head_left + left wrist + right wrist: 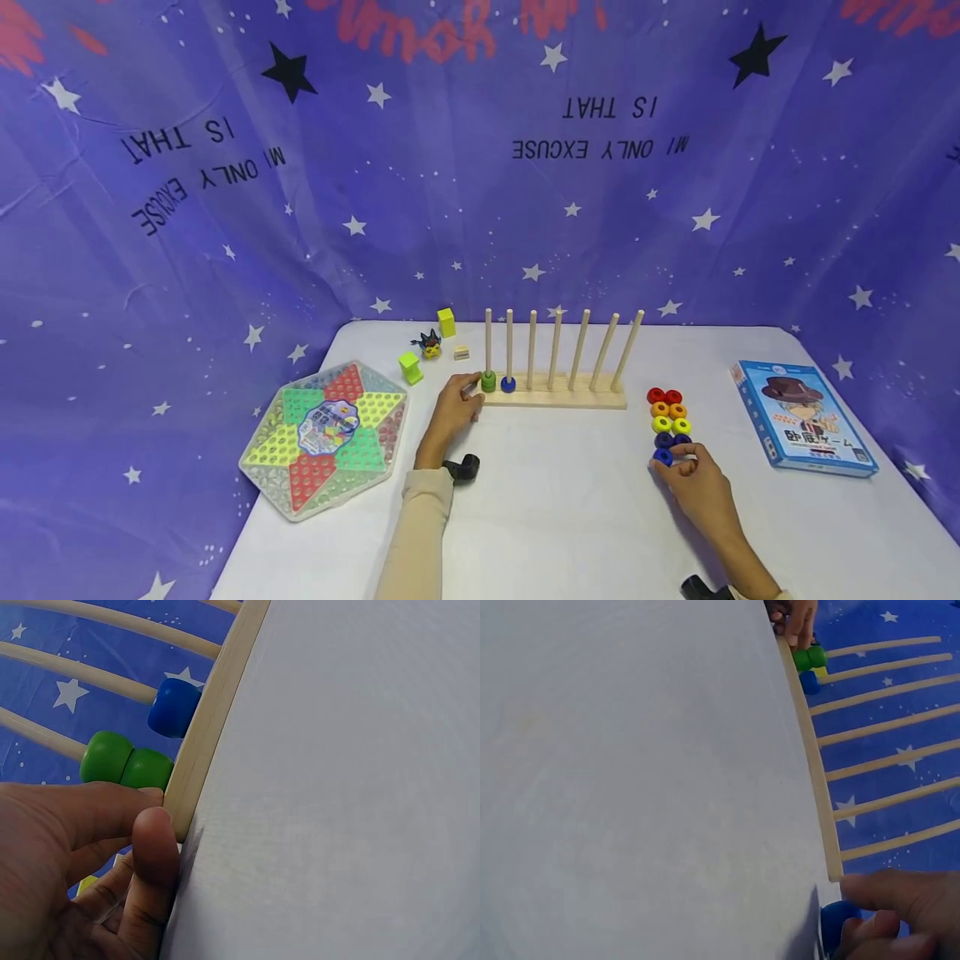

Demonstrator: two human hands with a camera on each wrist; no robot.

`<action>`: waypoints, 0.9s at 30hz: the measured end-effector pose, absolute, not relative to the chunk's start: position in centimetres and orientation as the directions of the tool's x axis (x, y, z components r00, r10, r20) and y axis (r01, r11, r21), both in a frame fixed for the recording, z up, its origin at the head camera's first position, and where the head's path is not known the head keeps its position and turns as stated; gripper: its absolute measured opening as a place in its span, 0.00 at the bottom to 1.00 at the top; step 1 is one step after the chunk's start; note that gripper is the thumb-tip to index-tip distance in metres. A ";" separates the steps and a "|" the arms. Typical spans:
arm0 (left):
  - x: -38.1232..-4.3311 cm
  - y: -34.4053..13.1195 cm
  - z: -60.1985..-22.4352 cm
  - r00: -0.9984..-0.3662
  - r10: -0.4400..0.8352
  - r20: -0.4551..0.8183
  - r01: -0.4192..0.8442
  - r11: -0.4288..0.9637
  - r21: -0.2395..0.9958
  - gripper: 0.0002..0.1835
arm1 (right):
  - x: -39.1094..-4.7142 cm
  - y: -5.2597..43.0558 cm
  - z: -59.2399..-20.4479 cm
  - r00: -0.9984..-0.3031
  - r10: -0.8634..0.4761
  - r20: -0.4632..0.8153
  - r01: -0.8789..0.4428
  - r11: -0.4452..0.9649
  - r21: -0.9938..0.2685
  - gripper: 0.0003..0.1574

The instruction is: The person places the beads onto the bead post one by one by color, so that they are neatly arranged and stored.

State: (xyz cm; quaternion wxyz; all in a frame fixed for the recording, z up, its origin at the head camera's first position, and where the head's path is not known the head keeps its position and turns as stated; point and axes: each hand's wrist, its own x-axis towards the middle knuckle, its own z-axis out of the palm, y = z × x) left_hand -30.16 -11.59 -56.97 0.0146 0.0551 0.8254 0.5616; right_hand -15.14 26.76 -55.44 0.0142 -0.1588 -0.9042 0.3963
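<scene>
A wooden peg stand [555, 400] with several upright rods stands at the far middle of the table. Two green beads [488, 382] are stacked on its leftmost rod, and one blue bead [174, 707] sits on the rod beside it. My left hand [455, 408] holds the stand's left end between thumb and fingers, close by the green beads. To the right of the stand, my right hand [697, 487] pinches a blue bead [662, 457] at the near end of two bead columns. In the right wrist view, fingers partly cover that bead [838, 919].
Red [656, 396], orange [660, 409], yellow [662, 424] and dark blue beads [664, 440] lie in pairs right of the stand. A blue game box [810, 417] lies far right, a Chinese checkers board [326, 437] left. Green blocks [410, 367] and a small figure [430, 344] sit behind.
</scene>
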 end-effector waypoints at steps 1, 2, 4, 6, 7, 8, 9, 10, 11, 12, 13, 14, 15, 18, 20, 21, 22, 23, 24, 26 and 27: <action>-30.1 -11.6 -57.0 -0.994 0.108 0.034 0.071 0.362 0.930 0.25 | -15.1 26.7 -55.6 -0.948 0.303 -0.100 0.281 0.641 -0.714 0.39; -30.1 -11.5 -57.1 -0.993 0.112 0.035 0.073 0.359 0.931 0.25 | -15.0 26.6 -55.6 -0.947 0.307 -0.098 0.284 0.650 -0.705 0.39; -30.0 -11.5 -57.1 -0.993 0.113 0.035 0.073 0.352 0.933 0.25 | -15.0 26.6 -55.7 -0.945 0.315 -0.093 0.288 0.660 -0.693 0.39; -29.9 -11.5 -57.1 -0.993 0.112 0.036 0.073 0.351 0.933 0.26 | -14.9 26.5 -55.6 -0.942 0.324 -0.092 0.297 0.673 -0.678 0.37; -29.9 -11.5 -57.1 -0.993 0.113 0.038 0.076 0.351 0.933 0.26 | -14.9 26.4 -55.5 -0.941 0.326 -0.089 0.298 0.679 -0.671 0.37; -29.9 -11.5 -57.0 -0.993 0.112 0.039 0.077 0.354 0.932 0.26 | -14.9 26.4 -55.4 -0.941 0.327 -0.083 0.296 0.684 -0.666 0.36; -29.9 -11.5 -57.0 -0.993 0.110 0.037 0.074 0.357 0.931 0.26 | -14.9 26.3 -55.2 -0.941 0.329 -0.076 0.294 0.688 -0.664 0.35; -29.9 -11.6 -57.0 -0.993 0.110 0.039 0.076 0.360 0.930 0.26 | -15.0 26.2 -55.0 -0.942 0.329 -0.071 0.291 0.689 -0.664 0.34; -29.9 -11.6 -56.9 -0.993 0.109 0.042 0.079 0.363 0.929 0.26 | -15.1 26.1 -54.6 -0.941 0.332 -0.065 0.289 0.690 -0.663 0.32; -30.0 -11.6 -56.8 -0.993 0.109 0.045 0.082 0.364 0.928 0.25 | -15.2 25.9 -54.2 -0.942 0.330 -0.059 0.283 0.689 -0.668 0.32; -30.0 -11.7 -56.8 -0.993 0.108 0.047 0.084 0.365 0.927 0.25 | -15.3 25.8 -53.6 -0.944 0.327 -0.045 0.271 0.690 -0.671 0.32; -30.0 -11.7 -56.7 -0.993 0.106 0.048 0.084 0.364 0.928 0.25 | -15.4 25.6 -52.8 -0.946 0.322 -0.035 0.260 0.689 -0.677 0.31; -30.0 -11.7 -56.6 -0.993 0.105 0.050 0.085 0.364 0.928 0.25 | -15.6 25.4 -51.9 -0.949 0.316 -0.019 0.243 0.690 -0.682 0.31; -30.0 -11.7 -56.4 -0.994 0.101 0.048 0.082 0.365 0.928 0.25 | -16.3 24.4 -48.7 -0.959 0.278 0.061 0.159 0.700 -0.696 0.31; -30.0 -11.7 -56.3 -0.994 0.099 0.048 0.081 0.368 0.926 0.25 | -16.8 23.5 -46.3 -0.961 0.243 0.134 0.082 0.710 -0.699 0.29; -30.1 -11.7 -56.3 -0.994 0.098 0.048 0.081 0.369 0.926 0.25 | -17.2 22.9 -45.2 -0.960 0.223 0.171 0.043 0.716 -0.697 0.29; -30.1 -11.7 -56.4 -0.994 0.098 0.045 0.078 0.369 0.926 0.25 | -17.6 22.4 -44.1 -0.958 0.202 0.203 0.005 0.721 -0.693 0.28; -30.1 -11.7 -56.4 -0.994 0.099 0.045 0.079 0.366 0.927 0.25 | -17.9 21.8 -43.0 -0.957 0.177 0.230 -0.031 0.725 -0.688 0.27; -30.1 -11.7 -56.5 -0.994 0.100 0.044 0.077 0.363 0.929 0.25 | -18.4 21.2 -42.0 -0.954 0.150 0.259 -0.069 0.729 -0.681 0.26; -30.0 -11.6 -56.7 -0.994 0.100 0.040 0.073 0.354 0.932 0.25 | -19.4 19.9 -40.1 -0.950 0.095 0.299 -0.137 0.732 -0.667 0.24; -30.0 -11.6 -56.8 -0.994 0.101 0.037 0.070 0.351 0.934 0.25 | -19.9 19.2 -39.2 -0.948 0.065 0.310 -0.168 0.727 -0.666 0.24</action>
